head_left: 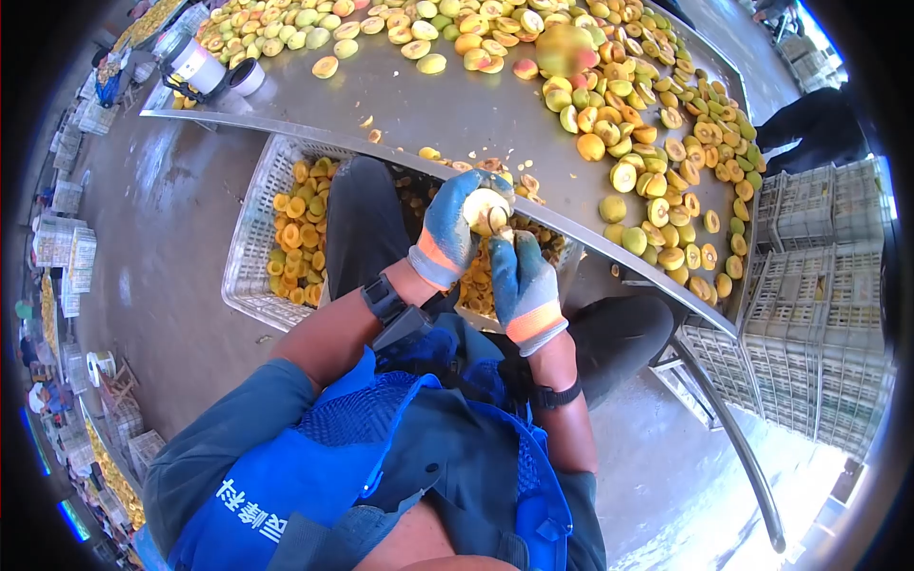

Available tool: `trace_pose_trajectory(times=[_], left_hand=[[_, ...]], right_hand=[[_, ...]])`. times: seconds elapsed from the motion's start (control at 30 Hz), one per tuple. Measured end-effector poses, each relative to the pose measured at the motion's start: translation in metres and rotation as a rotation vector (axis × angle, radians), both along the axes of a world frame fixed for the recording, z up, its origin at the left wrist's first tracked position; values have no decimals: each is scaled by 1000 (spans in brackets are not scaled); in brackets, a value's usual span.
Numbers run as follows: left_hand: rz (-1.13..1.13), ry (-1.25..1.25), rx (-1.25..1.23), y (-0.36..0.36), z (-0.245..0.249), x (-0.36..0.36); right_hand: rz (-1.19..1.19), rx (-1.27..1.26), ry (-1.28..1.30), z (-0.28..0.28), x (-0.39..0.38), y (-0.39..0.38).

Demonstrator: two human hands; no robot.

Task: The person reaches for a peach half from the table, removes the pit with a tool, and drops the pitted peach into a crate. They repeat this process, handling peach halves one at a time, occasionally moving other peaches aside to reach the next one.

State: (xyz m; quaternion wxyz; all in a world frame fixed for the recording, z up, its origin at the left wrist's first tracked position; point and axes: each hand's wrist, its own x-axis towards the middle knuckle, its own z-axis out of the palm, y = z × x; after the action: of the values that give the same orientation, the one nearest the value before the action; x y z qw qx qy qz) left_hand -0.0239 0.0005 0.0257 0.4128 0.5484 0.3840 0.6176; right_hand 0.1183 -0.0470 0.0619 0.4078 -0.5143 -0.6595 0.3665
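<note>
My left hand (459, 221), in a blue, grey and orange work glove, is closed around a pale yellow peach half (486, 211) with its cut face toward me. My right hand (524, 276), gloved the same way, is closed at the lower right of that fruit. Between its fingertips is a small pitting tool (499, 226), whose dark curved end touches the cut face; the rest is hidden by the fingers. Both hands are just in front of the metal table's edge, above a crate of peach halves (478, 285).
Many halved peaches (657, 181) cover the right and back of the metal table (428, 109). A white crate (249, 243) of pitted halves stands by my left knee. Stacked crates (809, 314) rise at the right. A white cylindrical container (192, 65) is on the table's left.
</note>
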Motion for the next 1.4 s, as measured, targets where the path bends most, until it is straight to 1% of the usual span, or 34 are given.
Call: trace_pose_trajectory(times=[0.07, 0.17, 0.23, 0.3, 0.33, 0.37, 0.47, 0.5, 0.6, 0.63, 0.73, 0.77, 0.87, 0.9, 1.0, 1.1, 1.13, 1.17, 1.27, 1.33, 1.37, 1.4], left_hand=[[-19, 96, -28, -2, 6, -6], [-83, -94, -169, -5, 3, -8], [-33, -29, -181, -5, -1, -9], [-45, -148, -251, -8, -1, -6], [-81, -299, -316, -13, 10, -3], [-117, -449, -378, -15, 16, -1], [-74, -314, -290, -15, 16, -3], [-71, -326, -327, -16, 17, -2], [3, -45, -98, -12, 11, -4], [-5, -138, -184, -15, 14, -1], [-54, -271, -293, -16, 18, -1], [-50, -236, -281, -13, 14, -2], [-122, -23, -276, -5, 18, -7], [-145, 30, -251, -1, 14, -10], [-295, -407, -436, -2, 17, -6], [-125, -604, -524, -19, 15, 1], [-72, -669, -553, -23, 15, 6], [21, -593, -521, -27, 20, 13], [-2, -623, -656, -23, 14, 6], [8, -628, -682, -21, 18, 5], [-4, -651, -692, -20, 17, 4], [-15, -681, -705, -21, 14, 5]], right_hand=[[14, -36, -22, 1, -3, -1], [30, -104, -32, 3, -7, -5], [32, -161, -30, 1, -9, -6], [35, -191, 158, -9, -16, -9], [37, -204, 252, -8, -18, -10], [52, -243, 157, 0, -16, -10], [33, -207, 56, 6, -18, -10], [34, -209, 39, 6, -18, -10], [37, -247, 31, 13, -18, -10], [38, -259, 25, 10, -17, -10], [71, -206, -13, 8, -13, -11], [86, -208, -18, 9, -11, -10], [108, -269, -46, 4, -8, -10], [114, -328, 15, 3, -6, -9], [84, -581, 415, -13, -8, -12], [99, -713, 593, 0, -8, -12], [96, -663, 568, -5, -11, -12], [94, -618, 539, -9, -16, -12], [148, -688, 506, 3, -14, -18], [217, -751, 484, 12, -10, -15], [231, -734, 442, 0, -10, -16], [231, -666, 401, -10, -10, -17]])
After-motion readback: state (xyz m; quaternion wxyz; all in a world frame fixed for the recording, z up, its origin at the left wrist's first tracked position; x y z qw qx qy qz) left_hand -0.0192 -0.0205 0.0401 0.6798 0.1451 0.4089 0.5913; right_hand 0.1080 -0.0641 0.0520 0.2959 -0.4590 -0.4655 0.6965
